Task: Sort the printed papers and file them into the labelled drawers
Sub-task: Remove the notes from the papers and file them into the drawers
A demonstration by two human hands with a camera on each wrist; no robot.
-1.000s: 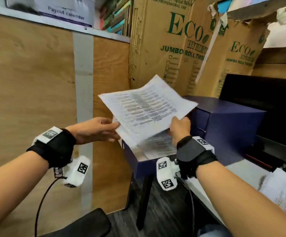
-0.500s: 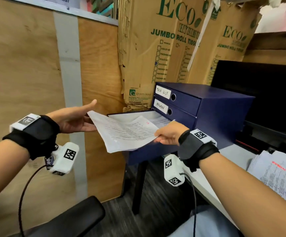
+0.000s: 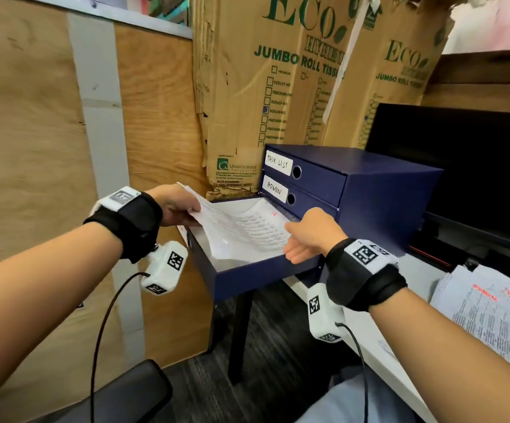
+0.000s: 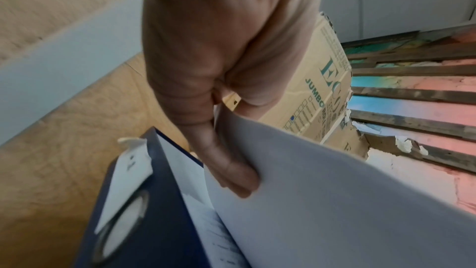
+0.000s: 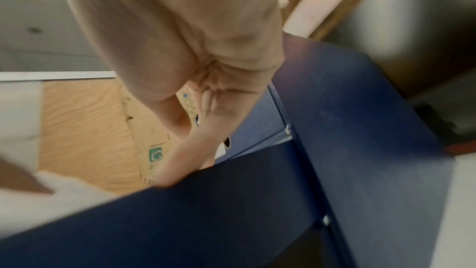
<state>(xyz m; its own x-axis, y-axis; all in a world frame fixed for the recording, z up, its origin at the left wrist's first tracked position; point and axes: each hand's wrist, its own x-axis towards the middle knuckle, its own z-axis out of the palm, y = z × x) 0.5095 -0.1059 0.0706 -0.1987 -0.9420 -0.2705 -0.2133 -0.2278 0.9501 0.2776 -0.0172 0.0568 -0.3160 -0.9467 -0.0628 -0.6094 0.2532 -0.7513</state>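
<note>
A dark blue drawer unit point(image 3: 384, 203) stands on the desk corner, its shut upper drawers labelled TASK LIST point(image 3: 278, 163) and ADMIN point(image 3: 275, 189). The bottom drawer point(image 3: 247, 282) is pulled out and holds printed papers. A printed sheet point(image 3: 241, 230) lies partly in it, its left edge raised. My left hand point(image 3: 180, 206) pinches that raised edge, thumb under the sheet point(image 4: 335, 201). My right hand point(image 3: 305, 236) reaches over the drawer's right wall with straight fingers onto the paper. In the right wrist view the drawer wall point(image 5: 206, 221) hides its fingertips.
A stack of printed papers point(image 3: 491, 315) lies on the white desk at the right. Tall cardboard boxes point(image 3: 262, 71) lean behind the unit, and a black monitor point(image 3: 461, 163) stands to its right. A plywood wall point(image 3: 28, 148) closes the left side. A black chair point(image 3: 119, 395) sits below.
The sheet came down from in front of the unit into the open bottom drawer. My left hand took hold of its left edge, and my right hand now lies flat on it.
</note>
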